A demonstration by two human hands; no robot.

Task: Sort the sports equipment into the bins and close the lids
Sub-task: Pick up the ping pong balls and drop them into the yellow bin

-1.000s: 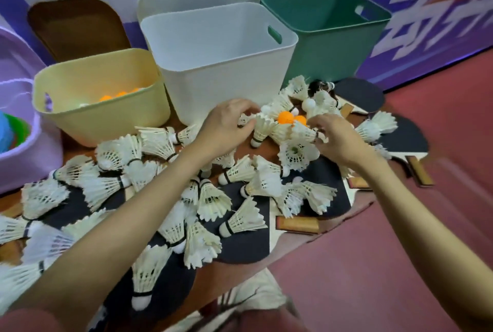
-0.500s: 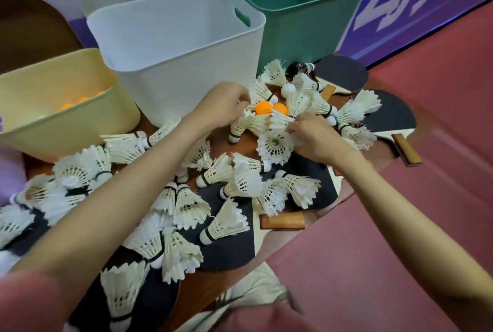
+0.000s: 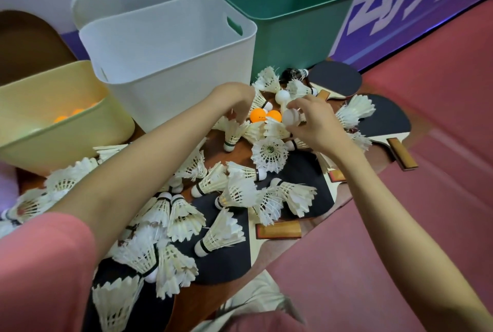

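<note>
Two glossy orange table-tennis balls (image 3: 264,115): lodged among white feathered shuttlecocks (image 3: 269,154), directly between the hands, touching neither. Left hand (image 3: 236,101), fingers curled down (grasp hidden), just left. Right hand (image 3: 310,119) pinches small white ball (image 3: 290,118). Pale yellow plastic bin (image 3: 88,131) far left, so left hand nearer

Your one camera sits on your head, looking forward and steeply down, close over the table (image 3: 234,150). Its wide angle reaches the white bin (image 3: 170,70) and green bin (image 3: 293,35) against the far wall.
</note>
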